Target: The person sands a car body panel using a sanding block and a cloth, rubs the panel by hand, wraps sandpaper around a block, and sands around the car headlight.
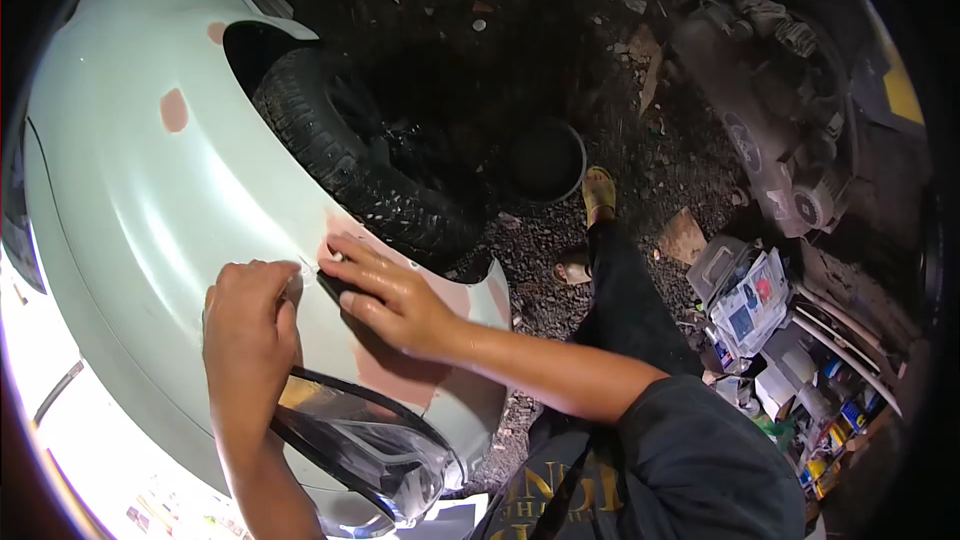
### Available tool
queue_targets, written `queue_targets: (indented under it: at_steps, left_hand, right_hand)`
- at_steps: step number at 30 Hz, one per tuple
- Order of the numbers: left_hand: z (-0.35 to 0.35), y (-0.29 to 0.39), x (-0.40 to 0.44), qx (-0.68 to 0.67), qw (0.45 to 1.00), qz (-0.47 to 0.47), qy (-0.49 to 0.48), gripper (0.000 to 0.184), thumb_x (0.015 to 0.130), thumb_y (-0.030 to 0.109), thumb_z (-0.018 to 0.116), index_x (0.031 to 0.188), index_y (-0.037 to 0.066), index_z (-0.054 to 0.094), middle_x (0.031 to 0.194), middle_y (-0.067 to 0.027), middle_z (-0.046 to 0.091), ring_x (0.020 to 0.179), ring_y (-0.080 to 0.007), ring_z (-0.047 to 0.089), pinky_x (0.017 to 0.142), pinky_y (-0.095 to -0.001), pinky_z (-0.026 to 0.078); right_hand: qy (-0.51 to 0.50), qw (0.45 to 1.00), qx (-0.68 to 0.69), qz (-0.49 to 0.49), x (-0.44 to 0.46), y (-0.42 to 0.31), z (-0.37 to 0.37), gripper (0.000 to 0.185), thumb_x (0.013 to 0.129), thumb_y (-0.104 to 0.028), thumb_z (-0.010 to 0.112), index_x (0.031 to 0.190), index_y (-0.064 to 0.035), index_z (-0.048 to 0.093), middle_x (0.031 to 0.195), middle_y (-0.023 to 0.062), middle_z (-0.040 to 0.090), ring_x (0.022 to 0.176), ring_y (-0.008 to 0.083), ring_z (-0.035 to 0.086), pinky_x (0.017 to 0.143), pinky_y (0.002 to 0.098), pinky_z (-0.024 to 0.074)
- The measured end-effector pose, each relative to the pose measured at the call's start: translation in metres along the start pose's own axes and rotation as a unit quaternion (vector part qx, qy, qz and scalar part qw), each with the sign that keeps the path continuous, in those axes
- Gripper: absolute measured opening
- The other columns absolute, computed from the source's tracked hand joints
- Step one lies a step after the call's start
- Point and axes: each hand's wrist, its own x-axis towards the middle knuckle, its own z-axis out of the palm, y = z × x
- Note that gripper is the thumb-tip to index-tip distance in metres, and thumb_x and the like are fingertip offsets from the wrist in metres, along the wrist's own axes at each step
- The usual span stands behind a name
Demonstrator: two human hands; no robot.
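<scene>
A pale car fender (200,210) fills the left side, with pinkish patches (174,111) on it and a larger one (395,375) above the headlight (370,440). My right hand (385,290) lies on the fender beside the wheel arch, its fingers closed around a small dark flat piece (342,297) pressed to the surface. Just left of it, my left hand (250,315) is bent over the fender with its fingers curled and fingertips close to the dark piece. What the left fingers hold, if anything, is hidden.
A black tyre (340,150) sits in the wheel arch. On the gravel stand a dark bucket (545,162) and my sandalled foot (598,195). A loose bumper (745,130) with a Ford badge lies at the upper right, above papers (750,305) and mixed containers.
</scene>
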Motion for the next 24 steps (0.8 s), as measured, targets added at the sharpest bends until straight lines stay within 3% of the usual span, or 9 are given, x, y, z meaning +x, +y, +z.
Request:
queue_targets:
  at_steps: [2, 5, 8, 11, 15, 17, 19, 23, 24]
  left_hand:
    - [-0.001, 0.002, 0.001, -0.005, 1.0, 0.005, 0.002, 0.027, 0.083, -0.003, 0.064, 0.108, 0.004, 0.072, 0.094, -0.0133, 0.066, 0.093, -0.0335, 0.06, 0.087, -0.0443, 0.049]
    - [-0.005, 0.005, 0.001, 0.006, 1.0, 0.008, -0.018, 0.029, 0.085, -0.002, 0.067, 0.112, 0.006, 0.073, 0.093, -0.0116, 0.066, 0.091, -0.0328, 0.059, 0.086, -0.0442, 0.048]
    - [-0.005, 0.004, 0.002, 0.046, 0.998, 0.021, -0.032, 0.03, 0.084, -0.002, 0.068, 0.112, 0.006, 0.073, 0.091, -0.0098, 0.066, 0.09, -0.0322, 0.059, 0.085, -0.0435, 0.048]
    - [-0.002, 0.002, 0.001, 0.052, 0.998, 0.042, -0.017, 0.031, 0.084, -0.001, 0.068, 0.113, 0.007, 0.073, 0.09, -0.009, 0.066, 0.09, -0.0317, 0.059, 0.086, -0.0428, 0.047]
    - [-0.006, 0.006, 0.002, 0.046, 0.998, 0.023, -0.021, 0.032, 0.083, 0.0, 0.069, 0.114, 0.008, 0.072, 0.091, -0.0092, 0.066, 0.091, -0.0315, 0.059, 0.087, -0.0426, 0.047]
    - [-0.004, 0.003, 0.002, 0.053, 0.998, 0.019, -0.037, 0.032, 0.084, 0.0, 0.069, 0.115, 0.008, 0.071, 0.091, -0.0092, 0.066, 0.092, -0.0313, 0.06, 0.087, -0.0425, 0.047]
    - [-0.003, 0.005, 0.001, 0.049, 0.998, 0.021, -0.033, 0.031, 0.084, 0.001, 0.07, 0.115, 0.008, 0.071, 0.091, -0.0093, 0.066, 0.092, -0.0311, 0.06, 0.087, -0.0424, 0.047]
    - [-0.008, 0.007, 0.001, 0.041, 0.999, 0.018, -0.03, 0.03, 0.086, 0.002, 0.07, 0.115, 0.008, 0.071, 0.092, -0.0094, 0.066, 0.093, -0.0309, 0.06, 0.087, -0.0425, 0.048]
    - [-0.01, 0.008, 0.004, 0.044, 0.998, 0.02, -0.029, 0.03, 0.086, 0.002, 0.07, 0.115, 0.008, 0.071, 0.092, -0.0096, 0.066, 0.093, -0.0309, 0.06, 0.087, -0.0425, 0.048]
  right_hand:
    - [0.007, 1.0, 0.006, -0.012, 0.019, 0.035, -0.007, 0.043, 0.095, -0.007, 0.064, 0.138, -0.0016, 0.065, 0.153, 0.0261, 0.053, 0.147, 0.035, 0.047, 0.12, 0.0429, 0.0366]
    - [0.049, 0.995, 0.012, 0.081, 0.045, 0.048, -0.011, 0.043, 0.096, -0.009, 0.064, 0.139, -0.0018, 0.064, 0.152, 0.0273, 0.052, 0.147, 0.0345, 0.047, 0.12, 0.0422, 0.0367]
    - [0.0, 0.999, -0.023, 0.024, -0.005, -0.01, 0.002, 0.044, 0.097, -0.01, 0.064, 0.14, -0.0021, 0.063, 0.154, 0.0268, 0.051, 0.149, 0.0351, 0.044, 0.122, 0.0419, 0.0344]
    - [0.013, 1.0, 0.008, -0.003, 0.013, 0.026, -0.006, 0.043, 0.097, -0.011, 0.063, 0.14, -0.0008, 0.063, 0.154, 0.027, 0.051, 0.148, 0.0358, 0.044, 0.122, 0.0415, 0.0344]
    - [0.068, 0.989, 0.045, 0.12, 0.037, 0.037, -0.007, 0.041, 0.097, -0.008, 0.062, 0.137, 0.0013, 0.065, 0.152, 0.026, 0.053, 0.148, 0.0368, 0.044, 0.122, 0.0418, 0.0331]
    - [0.014, 0.999, 0.001, 0.047, -0.001, -0.006, 0.003, 0.041, 0.096, -0.006, 0.064, 0.137, -0.002, 0.066, 0.154, 0.0239, 0.052, 0.15, 0.0349, 0.043, 0.124, 0.0428, 0.0304]
    - [-0.018, 0.999, -0.026, -0.02, -0.002, 0.009, -0.006, 0.041, 0.098, -0.008, 0.064, 0.138, -0.0021, 0.065, 0.156, 0.0244, 0.049, 0.149, 0.0353, 0.044, 0.122, 0.0418, 0.0336]
    - [0.056, 0.99, 0.044, 0.12, 0.053, 0.054, -0.017, 0.04, 0.097, -0.007, 0.062, 0.136, 0.0026, 0.065, 0.152, 0.0262, 0.053, 0.146, 0.0344, 0.047, 0.118, 0.0402, 0.039]
    - [0.052, 0.995, 0.016, 0.087, 0.046, 0.046, -0.012, 0.04, 0.097, -0.006, 0.062, 0.136, 0.0016, 0.065, 0.153, 0.0259, 0.052, 0.147, 0.0344, 0.046, 0.119, 0.0407, 0.0378]
